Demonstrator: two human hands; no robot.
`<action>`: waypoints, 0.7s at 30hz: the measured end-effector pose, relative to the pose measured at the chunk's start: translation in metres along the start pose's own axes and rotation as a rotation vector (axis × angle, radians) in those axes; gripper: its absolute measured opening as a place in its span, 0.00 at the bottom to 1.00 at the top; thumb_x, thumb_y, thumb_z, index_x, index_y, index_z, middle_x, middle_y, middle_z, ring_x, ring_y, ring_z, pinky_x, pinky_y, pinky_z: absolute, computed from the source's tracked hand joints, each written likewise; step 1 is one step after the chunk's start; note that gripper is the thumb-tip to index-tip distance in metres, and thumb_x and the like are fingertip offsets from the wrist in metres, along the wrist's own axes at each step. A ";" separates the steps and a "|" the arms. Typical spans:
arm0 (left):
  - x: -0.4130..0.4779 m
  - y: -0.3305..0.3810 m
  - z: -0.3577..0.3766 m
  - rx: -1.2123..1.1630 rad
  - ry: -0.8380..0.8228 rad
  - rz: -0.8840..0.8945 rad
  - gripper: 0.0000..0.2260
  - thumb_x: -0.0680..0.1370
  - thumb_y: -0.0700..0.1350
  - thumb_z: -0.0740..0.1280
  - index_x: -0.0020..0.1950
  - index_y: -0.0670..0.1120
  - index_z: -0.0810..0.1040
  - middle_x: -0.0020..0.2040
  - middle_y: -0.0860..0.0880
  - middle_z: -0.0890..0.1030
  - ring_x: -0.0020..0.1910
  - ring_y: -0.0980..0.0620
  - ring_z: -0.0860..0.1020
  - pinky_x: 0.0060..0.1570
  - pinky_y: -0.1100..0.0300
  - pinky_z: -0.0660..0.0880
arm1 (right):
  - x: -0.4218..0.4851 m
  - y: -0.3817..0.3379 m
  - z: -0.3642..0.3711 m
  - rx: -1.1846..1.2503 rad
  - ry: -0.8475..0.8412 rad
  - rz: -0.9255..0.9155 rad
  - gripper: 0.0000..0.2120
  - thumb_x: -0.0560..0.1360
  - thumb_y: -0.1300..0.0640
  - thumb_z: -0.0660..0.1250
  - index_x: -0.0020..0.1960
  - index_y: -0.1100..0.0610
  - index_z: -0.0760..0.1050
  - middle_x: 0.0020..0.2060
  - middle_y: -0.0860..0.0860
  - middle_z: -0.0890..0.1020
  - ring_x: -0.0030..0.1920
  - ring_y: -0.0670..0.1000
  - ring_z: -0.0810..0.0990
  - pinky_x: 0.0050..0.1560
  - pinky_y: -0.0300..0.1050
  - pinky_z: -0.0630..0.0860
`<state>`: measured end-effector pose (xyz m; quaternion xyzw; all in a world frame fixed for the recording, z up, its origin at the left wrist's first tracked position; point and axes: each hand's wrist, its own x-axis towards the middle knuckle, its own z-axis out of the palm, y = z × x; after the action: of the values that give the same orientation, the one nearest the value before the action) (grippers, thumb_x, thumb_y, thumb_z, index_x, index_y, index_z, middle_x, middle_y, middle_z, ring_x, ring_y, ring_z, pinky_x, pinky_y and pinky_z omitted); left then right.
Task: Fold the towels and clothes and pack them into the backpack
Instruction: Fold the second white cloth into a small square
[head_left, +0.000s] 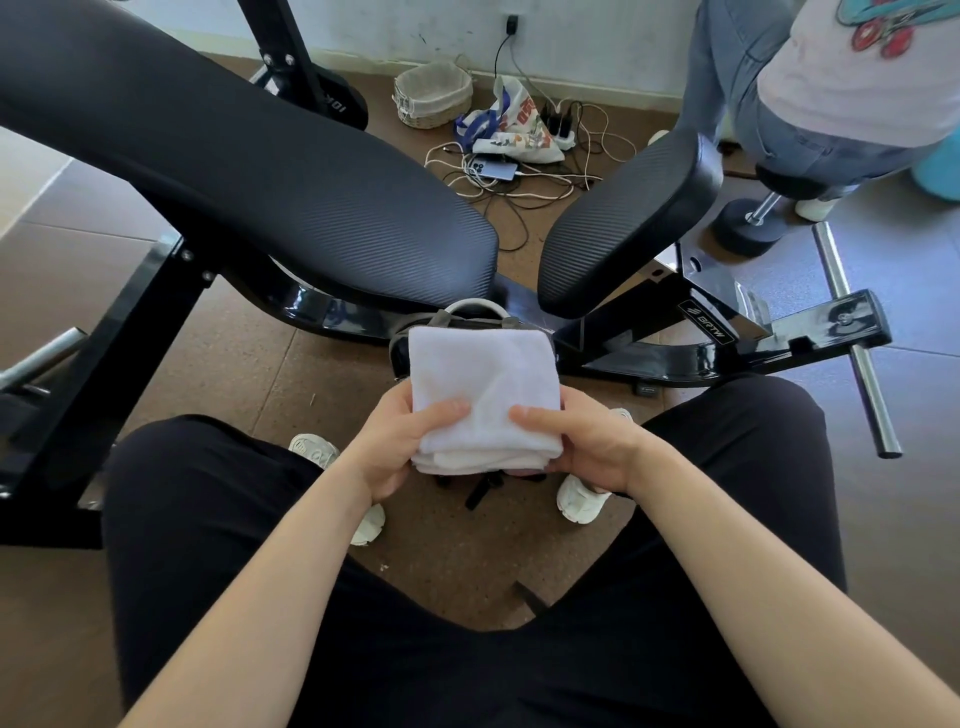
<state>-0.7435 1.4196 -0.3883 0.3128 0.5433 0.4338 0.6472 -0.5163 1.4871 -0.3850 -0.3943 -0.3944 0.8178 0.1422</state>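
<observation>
A white towel (483, 384), folded into a thick rectangle of several layers, is held between my knees above the floor. My left hand (402, 441) grips its near left corner, thumb on top. My right hand (582, 447) grips the near right corner the same way. Under the towel sits the backpack (467, 317), dark with a pale grey carry handle; only its top edge and a black strap (480, 491) below the towel show. The rest of the backpack is hidden by the towel.
A black padded weight bench (291, 171) and its seat pad (628, 223) stand just beyond the backpack, on a black steel frame (675, 358). A person in jeans (810, 119) stands at the far right. Cables, a phone, a bag and a basket (434, 93) lie by the wall.
</observation>
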 end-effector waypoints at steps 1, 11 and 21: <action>-0.001 0.001 -0.001 0.006 -0.003 0.010 0.24 0.74 0.45 0.76 0.68 0.43 0.77 0.61 0.43 0.85 0.60 0.42 0.83 0.55 0.50 0.81 | 0.000 0.001 0.000 -0.012 0.008 -0.011 0.22 0.75 0.55 0.74 0.68 0.55 0.76 0.59 0.55 0.84 0.57 0.57 0.84 0.54 0.57 0.81; -0.008 0.008 -0.010 -0.006 -0.095 0.121 0.28 0.74 0.39 0.74 0.73 0.49 0.73 0.65 0.44 0.82 0.61 0.44 0.82 0.53 0.55 0.80 | -0.004 -0.005 -0.001 -0.038 0.062 -0.102 0.23 0.77 0.52 0.71 0.71 0.53 0.74 0.66 0.57 0.81 0.66 0.60 0.80 0.70 0.68 0.71; -0.005 0.007 -0.008 -0.285 -0.105 0.101 0.17 0.78 0.36 0.65 0.67 0.43 0.76 0.57 0.44 0.85 0.55 0.46 0.84 0.52 0.53 0.83 | -0.007 -0.010 0.002 0.155 0.015 -0.219 0.24 0.79 0.67 0.65 0.72 0.52 0.74 0.67 0.61 0.79 0.60 0.61 0.80 0.59 0.59 0.77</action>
<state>-0.7531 1.4177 -0.3816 0.2668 0.4252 0.5215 0.6900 -0.5143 1.4885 -0.3731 -0.3428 -0.3696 0.8225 0.2635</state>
